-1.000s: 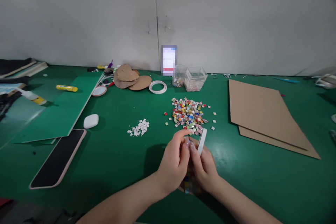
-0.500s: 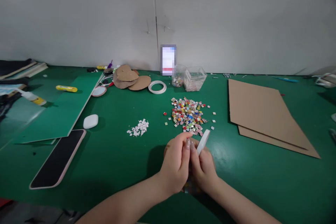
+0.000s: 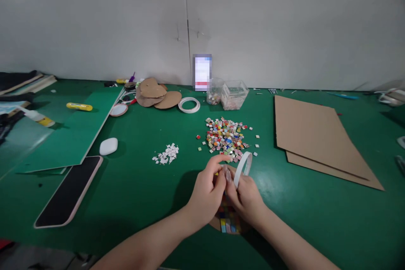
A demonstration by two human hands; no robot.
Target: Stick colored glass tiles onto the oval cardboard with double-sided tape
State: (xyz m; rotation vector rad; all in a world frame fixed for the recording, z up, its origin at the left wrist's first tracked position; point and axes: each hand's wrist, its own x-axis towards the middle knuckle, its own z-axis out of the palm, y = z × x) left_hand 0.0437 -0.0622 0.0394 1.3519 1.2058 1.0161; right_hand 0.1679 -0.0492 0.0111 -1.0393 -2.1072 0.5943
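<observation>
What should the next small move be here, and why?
I'd probably ease the left hand slightly away from the right hand: their fingertips meet over the cardboard piece with coloured tiles, hiding anything between them, and the right hand also holds a white ring.

Green tabletop [image 3: 136, 194] with colourful tiles [image 3: 225, 135], white chips [image 3: 169, 153], overlapping cardboard sheets [image 3: 308, 130], 2 clear containers [image 3: 234, 98]

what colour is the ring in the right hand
The ring in the right hand is white, as the head view shows.
</observation>
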